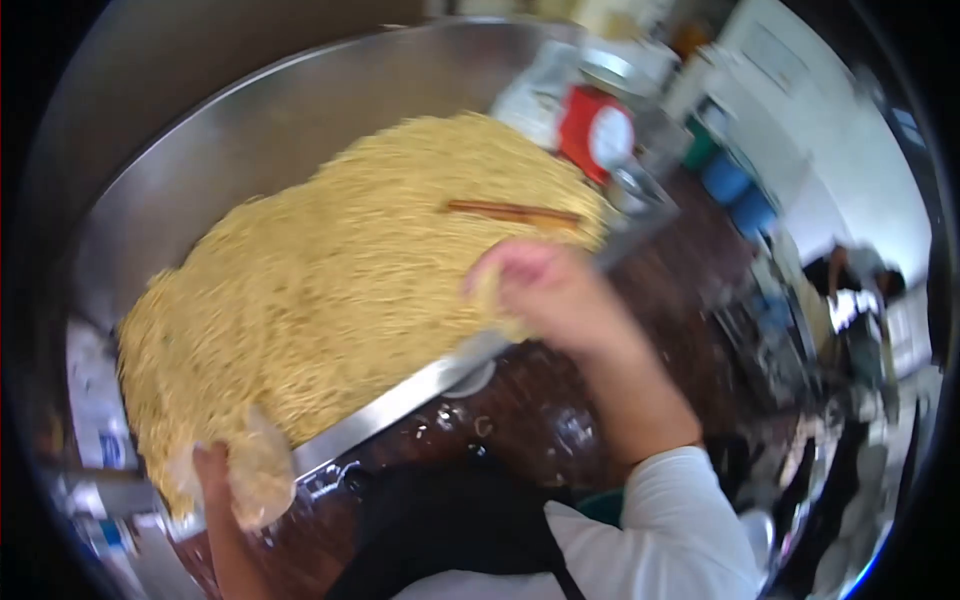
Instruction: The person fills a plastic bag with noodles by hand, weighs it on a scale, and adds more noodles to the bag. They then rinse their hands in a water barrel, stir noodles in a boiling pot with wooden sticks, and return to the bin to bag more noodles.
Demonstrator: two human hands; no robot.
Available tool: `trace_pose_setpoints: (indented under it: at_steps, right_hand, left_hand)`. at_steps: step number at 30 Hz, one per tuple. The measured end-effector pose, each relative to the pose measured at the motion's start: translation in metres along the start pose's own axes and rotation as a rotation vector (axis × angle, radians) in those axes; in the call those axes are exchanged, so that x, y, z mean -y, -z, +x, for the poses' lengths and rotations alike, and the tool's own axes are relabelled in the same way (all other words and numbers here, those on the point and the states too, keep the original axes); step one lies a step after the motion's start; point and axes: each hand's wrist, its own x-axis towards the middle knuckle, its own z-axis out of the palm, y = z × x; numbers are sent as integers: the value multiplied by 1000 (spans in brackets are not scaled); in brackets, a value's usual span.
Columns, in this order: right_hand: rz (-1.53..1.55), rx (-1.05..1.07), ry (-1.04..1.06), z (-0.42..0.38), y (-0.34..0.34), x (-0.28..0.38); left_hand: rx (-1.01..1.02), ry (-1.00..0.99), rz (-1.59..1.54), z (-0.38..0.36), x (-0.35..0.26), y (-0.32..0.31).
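Observation:
A wide heap of thin yellow noodles (340, 250) covers the metal table. My left hand (213, 475), at the near left edge, grips a clear plastic bag (262, 475) with pale yellow contents. Over the near right edge of the heap is my right hand (530, 285), blurred by motion. Its fingers are curled, with a small clump of yellow noodles showing under them. A reddish-brown stick (515, 213) lies on the heap just beyond my right hand.
A red scale (592, 130) with a round white dial stands at the far right corner, beside a clear plastic bag (535, 95). The table's metal rim (400, 400) runs along my front. Blue bins (735, 185) and another person (858, 270) are farther right.

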Motion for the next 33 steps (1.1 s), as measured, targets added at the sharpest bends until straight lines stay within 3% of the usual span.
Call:
trace_pose_setpoints:
  at_steps: [1,2,4,8,10,11,12,14,16,17,19,20,21,22,23,24,25,26,27,28,29,30,31,32,33]
  right_hand:
    - [92,-4,82,-10,0,-48]
    - [20,-68,-5,-26,-1,-78]
    - [179,-187,-61,-60,-4,-134]
    - [61,-347,-210,-118,20,-186]
    - [-161,-408,-425,-144,38,-170]
    - [-352,-473,-259,-155,43,-197]
    - [-344,-489,-274,-167,50,-205]
    - [-605,-544,-369,-199,69,-215]
    - [-705,-507,-657,-244,98,-226]
    - [-693,-614,-752,-275,109,-227]
    - [-872,-593,-1117,-334,141,-228]
    - [-801,-777,-1194,-368,157,-233]
    - [-893,-829,-1257,-401,173,-235]
    - [-958,-796,-1388,-432,192,-230]
    - [-960,-879,-1453,-466,207,-228]
    - [-1074,-968,-1441,-498,215,-225]
    - [-1252,-1037,-1521,-521,217,-227]
    - [-1189,-1032,-1682,-541,239,-239]
    - [-1164,-1114,-1548,-527,249,-234]
    - [-1104,-1202,-1357,-486,247,-218]
    - [-1114,-1174,-1142,-484,265,-255]
    - [-1111,-1137,-934,-466,294,-288]
    - [-971,-1031,-797,-405,298,-293]
    - [-835,-926,-681,-344,287,-288]
    - [-920,-776,-538,-273,269,-281]
  left_hand:
    - [66,-158,-119,1,-9,-3]
    - [34,-226,-101,16,9,-5]
    - [72,-57,-68,39,25,0]
    - [75,-65,225,40,14,5]
    - [76,-71,380,34,4,-1]
    - [84,-75,445,31,0,-1]
    - [84,-84,504,29,-4,0]
    - [94,-101,598,27,-10,-1]
    - [111,-129,669,29,-14,-1]
    - [119,-151,703,30,-14,0]
    - [146,-230,788,33,-11,9]
    - [175,-297,847,43,-3,14]
    - [208,-302,823,57,14,21]
    - [81,29,193,72,32,18]
    - [-4,0,483,79,37,22]
    - [11,-160,930,77,35,18]
    - [68,-365,1182,72,35,25]
    - [42,-500,1074,65,38,26]
    - [23,-613,817,64,50,33]
    - [-4,-280,570,40,30,32]
    - [-130,-84,318,21,11,24]
    - [-341,3,-22,5,-5,16]
    - [-287,-223,-52,9,12,24]
    - [-275,177,-166,-20,-47,33]
    - [-228,119,-358,-39,-72,37]
